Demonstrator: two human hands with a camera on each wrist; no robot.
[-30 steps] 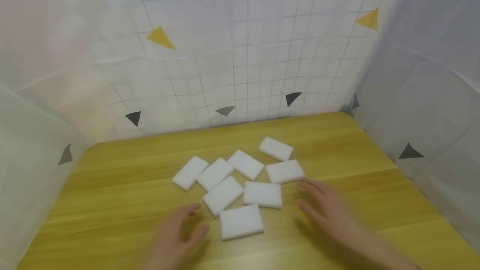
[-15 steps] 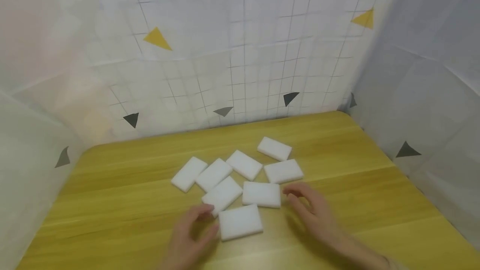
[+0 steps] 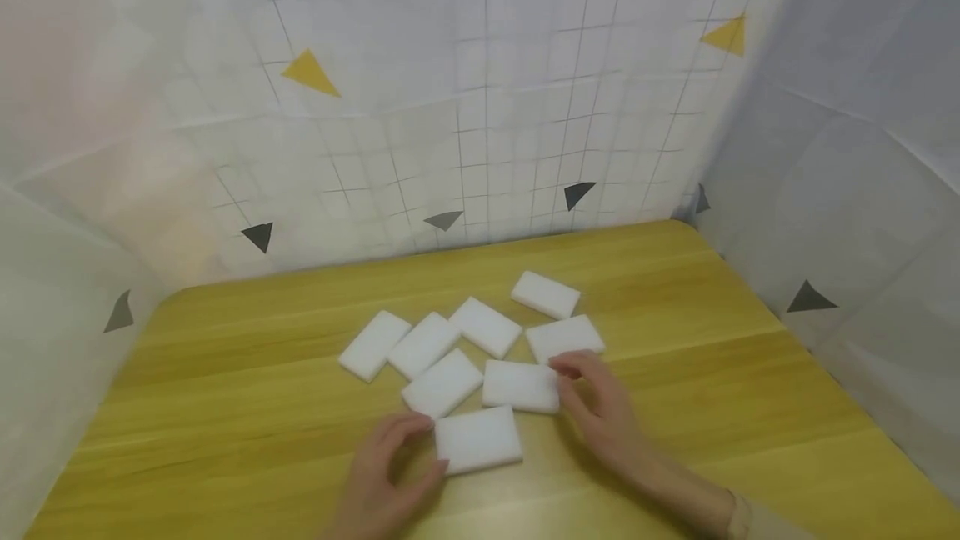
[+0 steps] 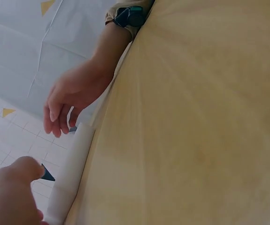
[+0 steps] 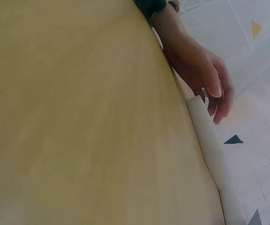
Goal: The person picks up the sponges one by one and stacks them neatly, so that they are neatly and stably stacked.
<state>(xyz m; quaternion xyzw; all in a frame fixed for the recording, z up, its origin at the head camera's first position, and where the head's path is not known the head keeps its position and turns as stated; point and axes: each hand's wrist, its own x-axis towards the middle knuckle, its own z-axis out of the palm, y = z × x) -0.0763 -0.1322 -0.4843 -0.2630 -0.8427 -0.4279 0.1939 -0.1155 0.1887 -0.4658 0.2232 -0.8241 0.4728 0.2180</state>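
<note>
Sponge blocks, white and rectangular, lie flat in a loose cluster at the centre of the frame on the yellow wooden table (image 3: 225, 407). My left hand (image 3: 390, 473) sits at the lower centre, thumb and curled fingers bracketing the left edge of the nearest sponge block (image 3: 478, 438); contact looks light, and I cannot tell whether the grip has closed on it. My right hand (image 3: 600, 407) lies just right of centre, fingertips curled against the right end of the middle sponge block (image 3: 521, 386), with the block above it (image 3: 564, 337) just beside the knuckles. I judge this two-sided placement lets each hand work a separate block from its outer edge without disturbing neighbours. Five further blocks fan toward the upper centre, several touching at corners. Both wrist views, angled low across the table, show only the opposite hand and a block's edge. White sheeting (image 3: 487, 107) printed with a grey grid and scattered yellow and dark triangles encloses the table on three sides.
</note>
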